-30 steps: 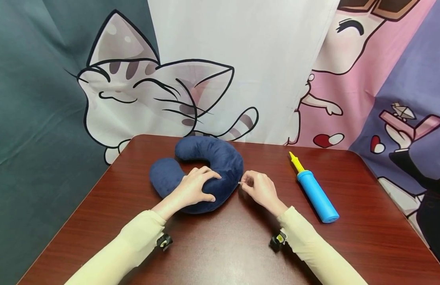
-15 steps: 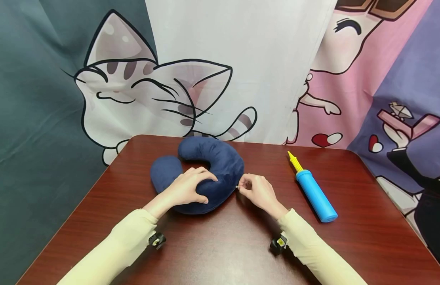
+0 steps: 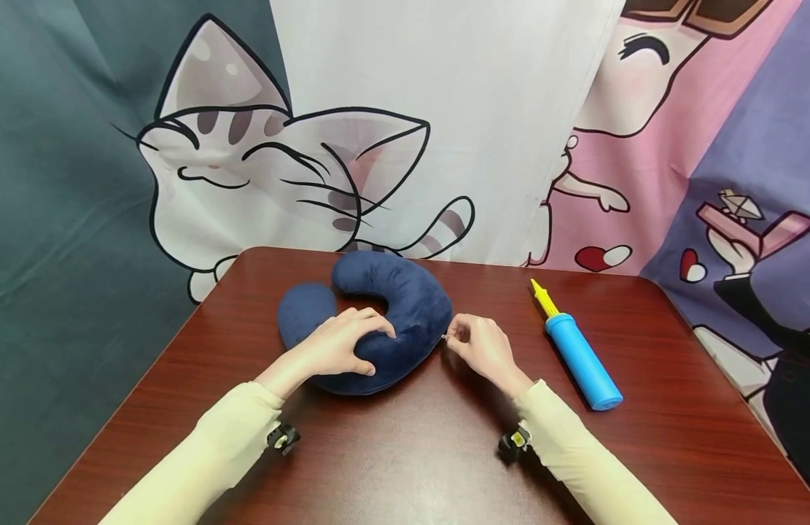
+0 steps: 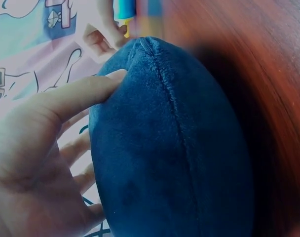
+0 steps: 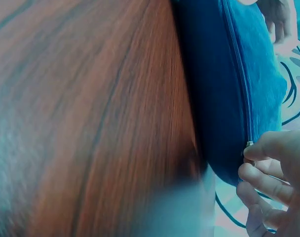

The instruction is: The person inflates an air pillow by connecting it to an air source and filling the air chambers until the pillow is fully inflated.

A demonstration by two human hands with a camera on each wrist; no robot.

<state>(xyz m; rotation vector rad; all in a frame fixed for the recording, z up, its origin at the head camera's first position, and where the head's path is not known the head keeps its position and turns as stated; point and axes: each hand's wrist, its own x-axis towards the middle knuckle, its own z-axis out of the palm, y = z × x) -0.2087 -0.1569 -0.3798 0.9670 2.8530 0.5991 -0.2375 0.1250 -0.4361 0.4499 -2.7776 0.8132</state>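
A dark navy U-shaped neck pillow [image 3: 411, 306] lies on the table, its opening toward the back left. My left hand [image 3: 345, 339] rests on its near curve, thumb and fingers spread apart and loosely bent. In the left wrist view the thumb [image 4: 86, 94] lies against the plush cover, with a seam beside it. At the pillow's right edge my right hand [image 3: 480, 346] pinches a small metal zipper pull [image 5: 249, 144] between thumb and index finger. From there the zipper [image 5: 236, 54] runs along the pillow's side in the right wrist view, its two edges together.
A blue hand pump [image 3: 585, 361] with a yellow nozzle lies on the brown wooden table [image 3: 418, 459], right of my right hand. Behind the table hangs a cloth backdrop [image 3: 509, 131] printed with cartoon animals.
My right hand shifts slightly toward me and left with the zipper pull, then back up and right. My left hand slides a little left on the pillow, which turns slightly.
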